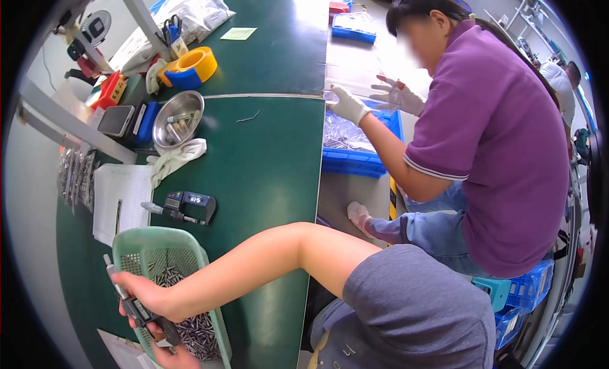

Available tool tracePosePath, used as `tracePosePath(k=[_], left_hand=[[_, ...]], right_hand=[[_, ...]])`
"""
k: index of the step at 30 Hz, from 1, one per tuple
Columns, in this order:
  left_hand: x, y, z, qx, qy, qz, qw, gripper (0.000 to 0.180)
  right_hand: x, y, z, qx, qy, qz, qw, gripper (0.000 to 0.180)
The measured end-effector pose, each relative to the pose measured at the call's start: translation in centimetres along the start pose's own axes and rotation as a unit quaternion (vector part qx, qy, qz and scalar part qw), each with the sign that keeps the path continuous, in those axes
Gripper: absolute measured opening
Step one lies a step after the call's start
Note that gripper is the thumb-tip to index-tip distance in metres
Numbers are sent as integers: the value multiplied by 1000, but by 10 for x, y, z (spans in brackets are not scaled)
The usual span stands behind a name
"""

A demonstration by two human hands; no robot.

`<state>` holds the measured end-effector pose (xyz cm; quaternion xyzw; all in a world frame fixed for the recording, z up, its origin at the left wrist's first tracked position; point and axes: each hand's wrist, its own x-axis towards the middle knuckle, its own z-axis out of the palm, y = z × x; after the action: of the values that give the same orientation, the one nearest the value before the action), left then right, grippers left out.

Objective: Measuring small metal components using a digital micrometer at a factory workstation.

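My right hand (pixel 144 297) reaches across from the right and is closed around a digital caliper (pixel 135 307). It holds the caliper over a green plastic basket (pixel 158 242) with several small metal pins (pixel 196 334) in it. Only a bit of my left hand (pixel 172 358) shows at the bottom edge, right under the caliper's lower end. Its fingers are cut off, so what it holds is hidden.
On the green table (pixel 266 159) lie a digital micrometer (pixel 190 206), white gloves (pixel 176 158), a steel bowl (pixel 179 115), a paper sheet (pixel 120 197) and tape rolls (pixel 190 67). A person in a purple shirt (pixel 501 147) with white gloves handles clear bags over a blue crate (pixel 355 161).
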<state>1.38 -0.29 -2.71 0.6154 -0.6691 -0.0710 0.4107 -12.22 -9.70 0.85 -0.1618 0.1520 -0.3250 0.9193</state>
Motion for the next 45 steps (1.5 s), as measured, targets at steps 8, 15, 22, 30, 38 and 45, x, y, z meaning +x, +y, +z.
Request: tracePosePath(k=[8,15,22,30,38,45], left_hand=[[11,17,-27,-52,18,-132,990,12],[3,10,-16,-234,66,-162,956,1],[-1,35,-21,-419,32,-154,894,12],[3,29,-22,-447,27,-149,882,11],[4,30,-19,-447,22,-127,885,12],[4,29,-19,-455,20,-100,885,12]], right_hand=[[3,-1,2,-9,-13,2,1000,59],[-12,-8,7,-17,35,-9,999,58],[-24,-10,3,-90,-40,9,995,59],[-26,-14,9,-100,-6,5,995,58],[-25,-16,7,-96,3,4,995,56],[-26,-15,8,-85,5,13,996,56]])
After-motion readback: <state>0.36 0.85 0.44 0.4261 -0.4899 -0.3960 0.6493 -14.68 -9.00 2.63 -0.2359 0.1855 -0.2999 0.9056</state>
